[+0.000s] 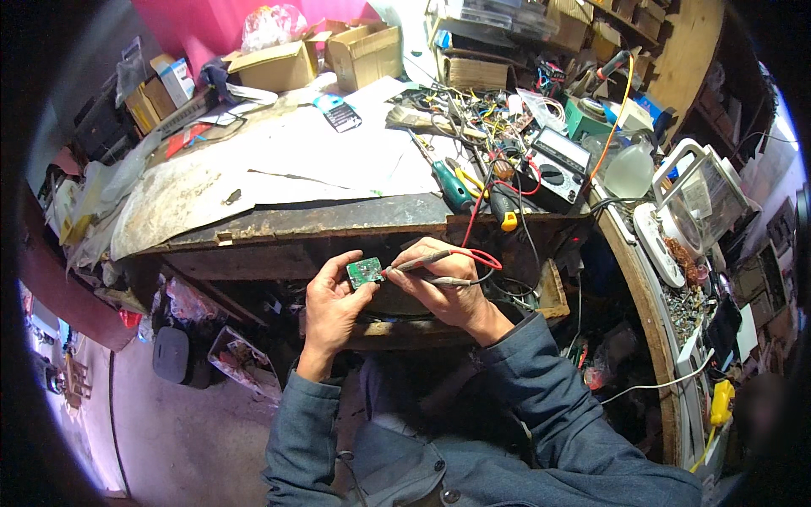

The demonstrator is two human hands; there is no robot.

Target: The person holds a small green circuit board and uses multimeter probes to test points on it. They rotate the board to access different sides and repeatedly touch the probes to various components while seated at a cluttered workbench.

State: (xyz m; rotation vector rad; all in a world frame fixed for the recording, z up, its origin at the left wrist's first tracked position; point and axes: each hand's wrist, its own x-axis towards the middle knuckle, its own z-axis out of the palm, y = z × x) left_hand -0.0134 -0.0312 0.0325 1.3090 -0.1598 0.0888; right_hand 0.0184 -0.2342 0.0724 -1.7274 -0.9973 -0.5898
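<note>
L hand (331,296) has the green PCB (367,270) pinched at its edges btw. thumb & fingers, held up in front of the worktop (338,230) edge, solder-dotted face showing. R hand (443,291) grips two test probes (420,259) pen-style, tips at or v. near the board's R edge; can't tell if both touch. PCB looks small, prob. light & stiff, not slippery, but its joints & parts likely fragile: best held by the rim, fingers off the solder, no flexing. Probes prob. light & rigid w/ floppy leads; hold by the thick sleeves, well back from the tips. Red lead (486,253) loops off R hand toward the worktop. Up there: black multimeter (557,173), green-handled screwdriver (452,186) nearby, wire tangle behind; further back L, cardboard box (274,68).
</note>
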